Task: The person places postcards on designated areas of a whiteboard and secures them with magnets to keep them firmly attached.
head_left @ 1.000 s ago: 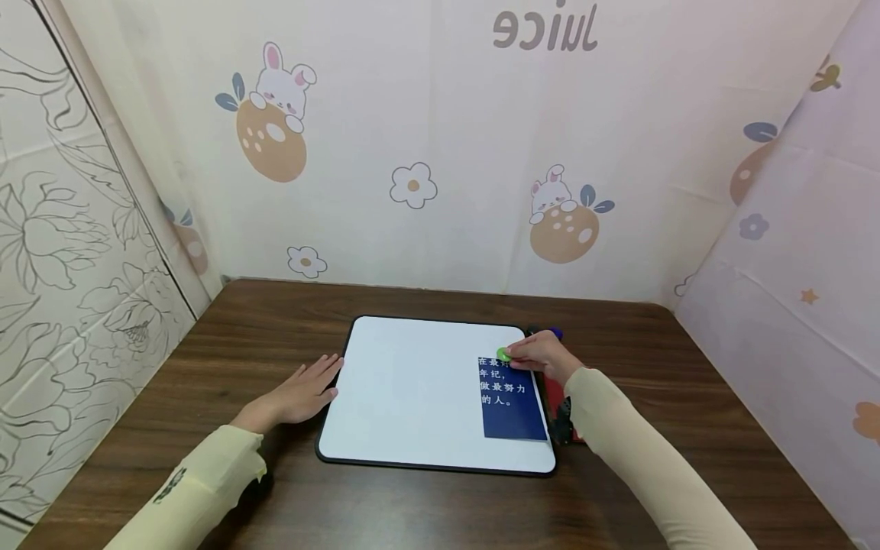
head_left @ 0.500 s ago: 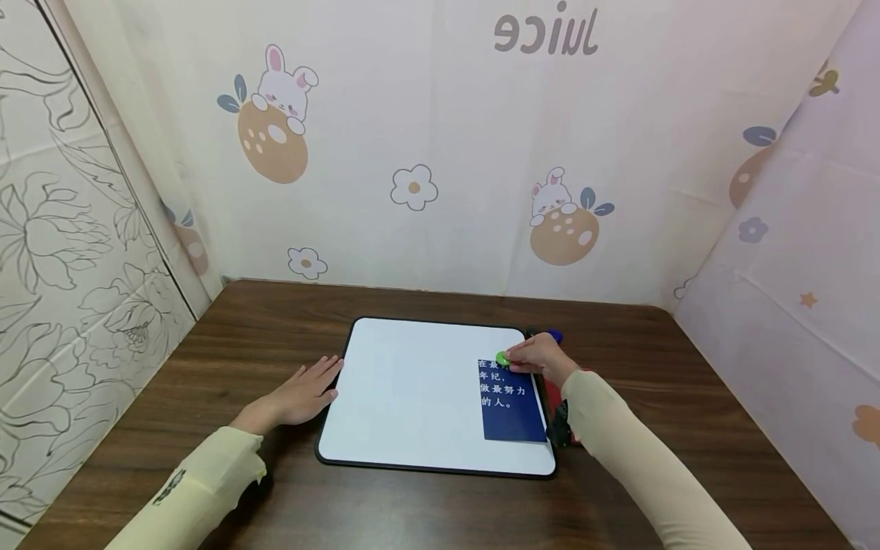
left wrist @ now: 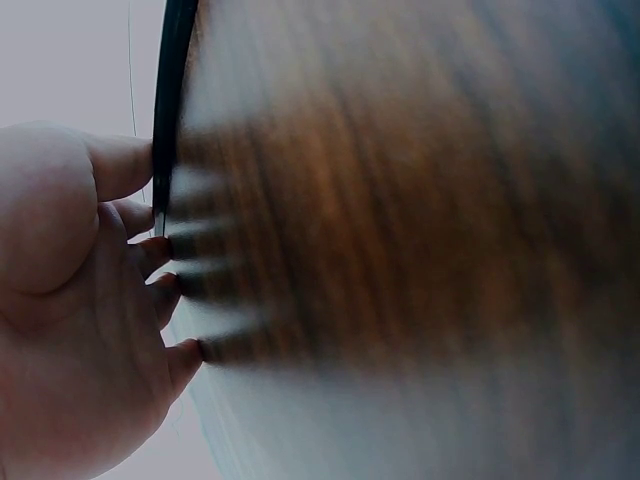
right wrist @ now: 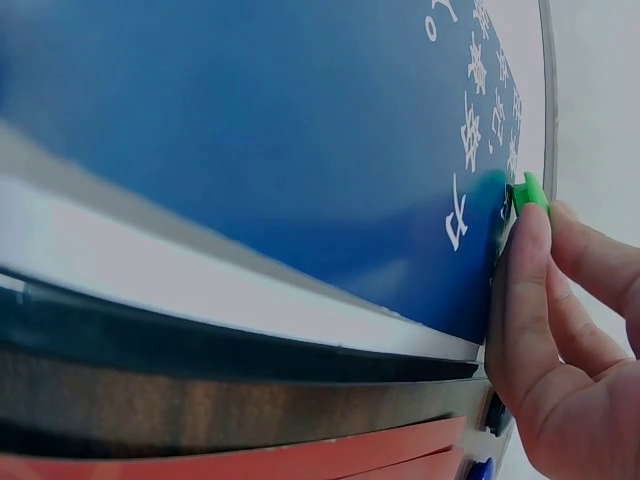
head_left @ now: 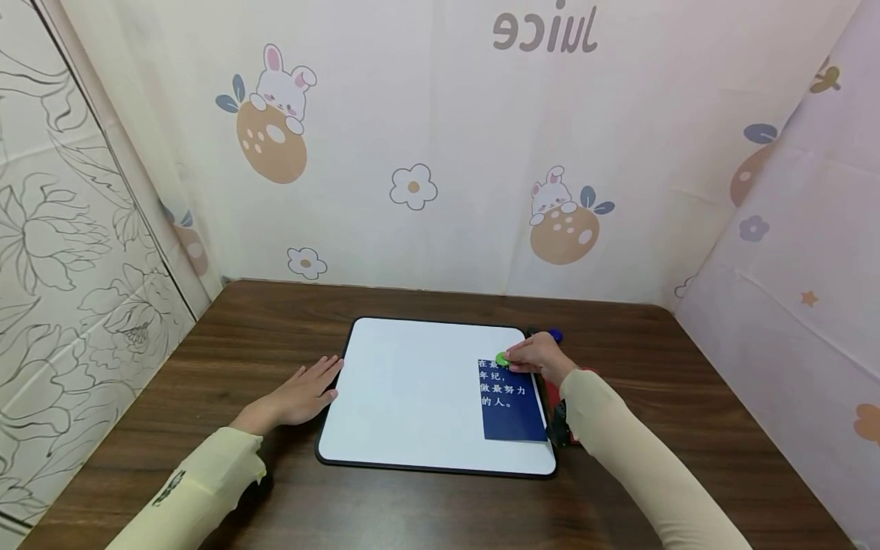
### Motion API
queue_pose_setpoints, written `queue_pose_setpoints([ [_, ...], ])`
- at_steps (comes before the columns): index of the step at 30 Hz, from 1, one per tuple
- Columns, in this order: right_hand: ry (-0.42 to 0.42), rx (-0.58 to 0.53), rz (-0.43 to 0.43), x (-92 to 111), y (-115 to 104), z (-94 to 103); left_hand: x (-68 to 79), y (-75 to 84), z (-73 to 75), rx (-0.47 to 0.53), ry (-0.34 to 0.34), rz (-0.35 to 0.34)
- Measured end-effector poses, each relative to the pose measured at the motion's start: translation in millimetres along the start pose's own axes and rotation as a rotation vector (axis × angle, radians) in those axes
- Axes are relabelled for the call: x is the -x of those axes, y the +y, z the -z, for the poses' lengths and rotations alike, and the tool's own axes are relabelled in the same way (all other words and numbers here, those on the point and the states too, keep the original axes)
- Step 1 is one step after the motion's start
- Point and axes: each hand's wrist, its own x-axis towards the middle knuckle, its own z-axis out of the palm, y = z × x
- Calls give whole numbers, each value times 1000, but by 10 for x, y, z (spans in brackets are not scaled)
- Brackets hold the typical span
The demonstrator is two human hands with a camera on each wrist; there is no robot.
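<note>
The right hand (head_left: 543, 357) pinches a small round green disc (head_left: 503, 358) between thumb and fingers, at the far end of a blue card (head_left: 514, 422) on the right part of the whiteboard (head_left: 406, 397). The left hand (head_left: 302, 393) is relaxed, its fingers extended and their tips at the whiteboard's left rim.

The blue card carries lines of white characters toward the whiteboard's far side, the first line partly covered by the disc and fingers. A narrow strip of white shows between the card and the whiteboard's black right rim. Just outside that rim lies something flat and red (head_left: 555, 395), partly hidden by the right sleeve (head_left: 626, 435). A small blue object (head_left: 555, 334) sits just off the whiteboard's far right corner; too little shows to say what it is.

Brown wood-grain tabletop (head_left: 412, 508) surrounds the whiteboard. Beyond its far edge hangs a pale curtain (head_left: 474, 122) printed with rabbits, fruit and flowers; well to the whiteboard's left stands a white panel (head_left: 69, 290) with line-drawn blossoms.
</note>
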Motion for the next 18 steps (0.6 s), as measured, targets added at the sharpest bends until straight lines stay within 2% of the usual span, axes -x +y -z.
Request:
queue_pose_setpoints([
  [18, 30, 97, -6, -30, -38, -21, 8, 5, -2, -2, 4, -2],
])
